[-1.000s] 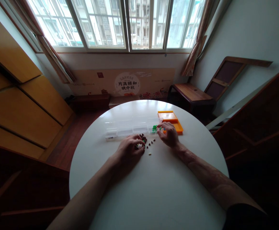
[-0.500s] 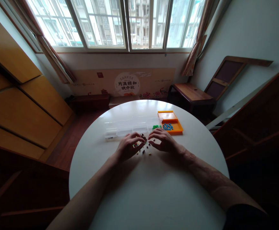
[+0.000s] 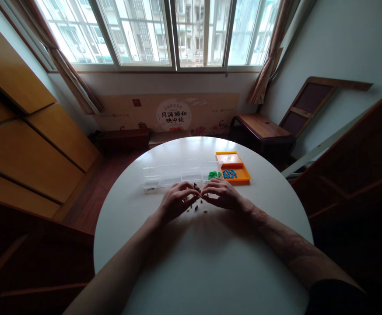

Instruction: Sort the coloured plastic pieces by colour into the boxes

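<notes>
My left hand [image 3: 176,200] and my right hand [image 3: 222,195] meet over a small pile of tiny pieces, fingertips nearly touching. Each hand has thumb and forefinger pinched together; a speck at their meeting point is too small to name. Dark brown pieces [image 3: 196,187] lie just behind the fingertips, partly hidden by them. Closer to me are a loose brown piece [image 3: 196,208] and a pale yellow piece [image 3: 205,211]. Beyond the hands stands a clear compartment box [image 3: 170,178], with green pieces [image 3: 214,175] in its right-hand compartment.
An orange box [image 3: 243,180] with its lid raised holds blue pieces [image 3: 229,173], right of the clear box. Everything stands on a round white table [image 3: 204,267]. A wooden chair [image 3: 259,127] is past the far right edge, and tan cabinets [image 3: 20,153] are to the left.
My right hand has moved slightly left, so its fingertips now meet those of my left hand. My left hand has hardly moved. The boxes stay in place.
</notes>
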{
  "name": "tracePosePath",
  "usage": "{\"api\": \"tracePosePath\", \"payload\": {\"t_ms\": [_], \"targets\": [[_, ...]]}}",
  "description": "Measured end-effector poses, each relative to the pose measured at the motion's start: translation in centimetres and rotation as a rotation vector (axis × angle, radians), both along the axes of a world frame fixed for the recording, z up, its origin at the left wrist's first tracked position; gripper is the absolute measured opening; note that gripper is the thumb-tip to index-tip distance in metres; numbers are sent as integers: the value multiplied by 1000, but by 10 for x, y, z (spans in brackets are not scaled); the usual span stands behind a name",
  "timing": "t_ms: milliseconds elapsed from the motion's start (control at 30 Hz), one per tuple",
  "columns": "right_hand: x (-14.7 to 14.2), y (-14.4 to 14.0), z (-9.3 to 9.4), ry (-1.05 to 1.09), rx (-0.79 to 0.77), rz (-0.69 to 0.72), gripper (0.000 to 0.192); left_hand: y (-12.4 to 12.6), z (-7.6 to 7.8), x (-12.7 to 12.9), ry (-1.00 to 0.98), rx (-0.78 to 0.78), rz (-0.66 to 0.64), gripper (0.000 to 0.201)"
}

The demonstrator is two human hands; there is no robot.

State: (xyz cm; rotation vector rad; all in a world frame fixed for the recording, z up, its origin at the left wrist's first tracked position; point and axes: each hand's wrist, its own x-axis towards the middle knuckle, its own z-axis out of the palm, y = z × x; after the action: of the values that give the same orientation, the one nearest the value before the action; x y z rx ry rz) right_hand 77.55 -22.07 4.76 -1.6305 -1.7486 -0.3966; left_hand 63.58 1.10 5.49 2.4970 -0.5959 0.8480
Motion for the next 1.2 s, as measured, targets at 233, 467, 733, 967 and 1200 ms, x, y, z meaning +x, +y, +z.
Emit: {"api": "tracePosePath", "payload": {"t_ms": [233,467,733,967,1200], "targets": [[-1,-2,1,-4,-8,-12,5,-4,4,-2,15,-4,31,8],[14,-5,-5,146,182,-330,9,11,11,-7,99,-3,224,9],[25,-5,-14,193,152,-629,13,36,21,-17,240,96,124,11],[15,-3,-9,148,85,-369,10,42,23,-19,256,91,159,11],[-3,1,3,-28,-136,-68,23,28,14,-14,232,135,105,20]]}}
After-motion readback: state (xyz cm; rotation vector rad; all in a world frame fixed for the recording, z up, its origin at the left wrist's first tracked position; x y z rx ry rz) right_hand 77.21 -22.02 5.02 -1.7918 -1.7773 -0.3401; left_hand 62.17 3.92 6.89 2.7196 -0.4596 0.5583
